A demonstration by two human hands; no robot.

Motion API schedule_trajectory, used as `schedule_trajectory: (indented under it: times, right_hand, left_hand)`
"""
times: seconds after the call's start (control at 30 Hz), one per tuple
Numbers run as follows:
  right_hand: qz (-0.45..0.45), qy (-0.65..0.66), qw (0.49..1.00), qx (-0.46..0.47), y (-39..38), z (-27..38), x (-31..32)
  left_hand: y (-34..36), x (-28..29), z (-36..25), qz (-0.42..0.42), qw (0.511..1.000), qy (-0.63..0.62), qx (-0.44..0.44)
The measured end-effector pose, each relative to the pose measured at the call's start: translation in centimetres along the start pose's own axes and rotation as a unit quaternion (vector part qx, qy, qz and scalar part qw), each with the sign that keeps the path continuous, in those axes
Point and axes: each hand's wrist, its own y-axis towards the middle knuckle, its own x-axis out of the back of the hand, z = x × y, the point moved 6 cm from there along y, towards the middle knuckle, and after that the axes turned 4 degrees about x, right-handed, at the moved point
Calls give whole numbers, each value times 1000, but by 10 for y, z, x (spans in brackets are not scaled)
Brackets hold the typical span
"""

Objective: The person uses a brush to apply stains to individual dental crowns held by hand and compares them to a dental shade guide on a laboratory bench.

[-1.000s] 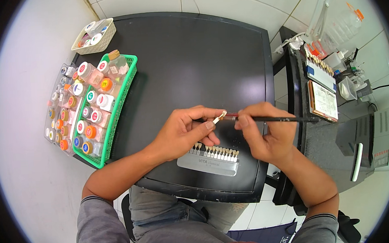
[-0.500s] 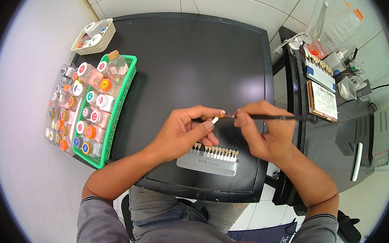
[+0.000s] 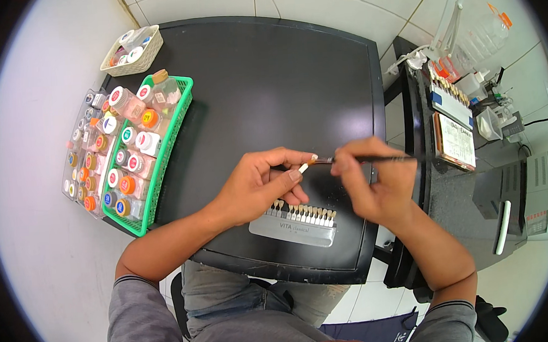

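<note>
While in hands (image 3: 256, 183), brush (image 3: 325, 160) beside tab (image 3: 303, 169).

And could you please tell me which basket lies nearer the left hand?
The green basket is nearer the left hand; the smaller, cream basket sits beyond it, at the far left corner of the table.

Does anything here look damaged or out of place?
The near edge of the black table has pale scuffs, as if worn. The otherwise even row of tabs on the grey holder seems to have a gap toward its left. No obvious spill.
</note>
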Motion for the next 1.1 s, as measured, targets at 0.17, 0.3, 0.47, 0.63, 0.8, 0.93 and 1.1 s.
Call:
schedule_trajectory:
  times: [0.17, 0.3, 0.47, 0.63, 0.8, 0.93, 1.1]
  right_hand:
    - [-49, 69, 991, -106, -2, -15, 7]
    - [-16, 23, 999, -37, -2, -11, 4]
    - [-65, 58, 994, -72, -8, -21, 8]
    - [-24, 64, 997, -29, -4, -8, 2]
    - [-104, 84, 987, -93, -6, -19, 8]
    - [9, 18, 1000, 6, -1, -2, -2]
    - [-58, 56, 994, -69, -3, -15, 5]
  left_hand:
    - [0, 1, -1, 0, 1000, 6, 5]
    - [2, 1, -1, 3, 1000, -10, -11]
    - [1, 2, -3, -2, 1000, -4, -20]
    - [2, 5, -5, -9, 999, -2, -34]
    - [3, 6, -6, -5, 999, -12, -39]
    - [3, 6, -5, -10, 999, -12, -37]
    - [2, 6, -4, -7, 999, -7, -35]
